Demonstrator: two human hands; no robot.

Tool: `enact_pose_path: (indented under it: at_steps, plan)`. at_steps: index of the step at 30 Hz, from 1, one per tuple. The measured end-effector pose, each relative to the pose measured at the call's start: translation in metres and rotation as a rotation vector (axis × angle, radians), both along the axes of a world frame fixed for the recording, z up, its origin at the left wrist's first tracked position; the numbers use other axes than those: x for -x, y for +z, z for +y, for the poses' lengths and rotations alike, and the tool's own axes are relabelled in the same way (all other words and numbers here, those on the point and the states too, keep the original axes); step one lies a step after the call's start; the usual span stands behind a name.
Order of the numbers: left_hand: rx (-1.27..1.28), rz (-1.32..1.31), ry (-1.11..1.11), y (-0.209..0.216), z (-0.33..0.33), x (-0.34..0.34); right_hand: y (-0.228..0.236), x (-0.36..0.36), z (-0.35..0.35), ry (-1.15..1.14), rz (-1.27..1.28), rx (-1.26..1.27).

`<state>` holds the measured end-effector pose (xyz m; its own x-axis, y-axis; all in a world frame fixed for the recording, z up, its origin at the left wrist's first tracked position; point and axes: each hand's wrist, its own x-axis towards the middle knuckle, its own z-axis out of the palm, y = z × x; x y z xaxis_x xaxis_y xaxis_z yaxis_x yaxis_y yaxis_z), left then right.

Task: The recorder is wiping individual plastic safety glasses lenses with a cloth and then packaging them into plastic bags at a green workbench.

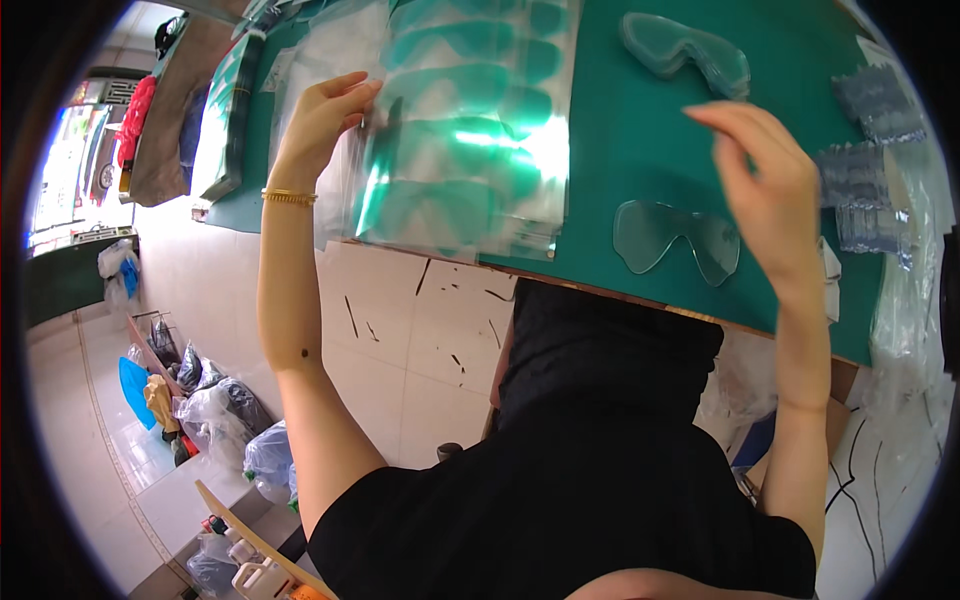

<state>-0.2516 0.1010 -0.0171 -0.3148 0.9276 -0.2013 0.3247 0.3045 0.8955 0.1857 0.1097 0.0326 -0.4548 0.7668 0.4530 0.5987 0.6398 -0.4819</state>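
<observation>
The green desk (600, 130) spreads across the far part of the scene; its near edge slants past the person's lap, lower toward the right. On its left half lies a broad pile of green-patterned clear sheets (430, 150), its near edge almost level with the desk's. Right of the pile, a strip of green surface runs from near to far, giving sideways room before the lens pieces. Silvery-grey packets (865, 175) line the right side and close off that end.

Both arms reach forward, well apart, the left elbow slightly bent. The left grip (318, 125) is at the pile's left side, wrist bent toward the right, fingers curled over the clear film; I cannot tell whether they pinch it. The right grip (768, 170) hangs over the desk, released, its fingers loosely extended toward the far left, and nothing shows in it.

Just beyond the right fingertips sits a stack of clear lens pieces (690, 47), with green surface around it. A single clear lens (645, 240) lies nearer, left of the right wrist, just inside the near edge.
</observation>
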Motion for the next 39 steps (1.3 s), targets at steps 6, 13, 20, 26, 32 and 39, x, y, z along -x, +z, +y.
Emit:
enact_pose_path:
  at_steps: [6,13,20,26,32,39]
  plan:
    - [-0.086,-0.002,0.027,0.003,0.020,-0.008,-0.026,0.120,0.053,0.336,0.083,-0.048]
    - [-0.296,0.123,0.071,0.015,0.016,-0.027,-0.035,0.215,0.089,0.353,0.089,0.016]
    - [-0.385,-0.232,-0.185,0.016,0.020,-0.022,-0.005,0.212,0.100,0.470,0.160,-0.169]
    - [-0.407,-0.021,-0.320,0.021,0.018,-0.022,0.002,0.207,0.105,0.503,0.216,0.089]
    - [-0.254,-0.014,-0.193,-0.013,0.025,-0.004,-0.006,0.144,0.184,0.000,0.646,0.300]
    - [-0.550,0.577,0.207,0.010,-0.002,-0.037,0.046,0.108,0.110,0.080,0.623,-0.497]
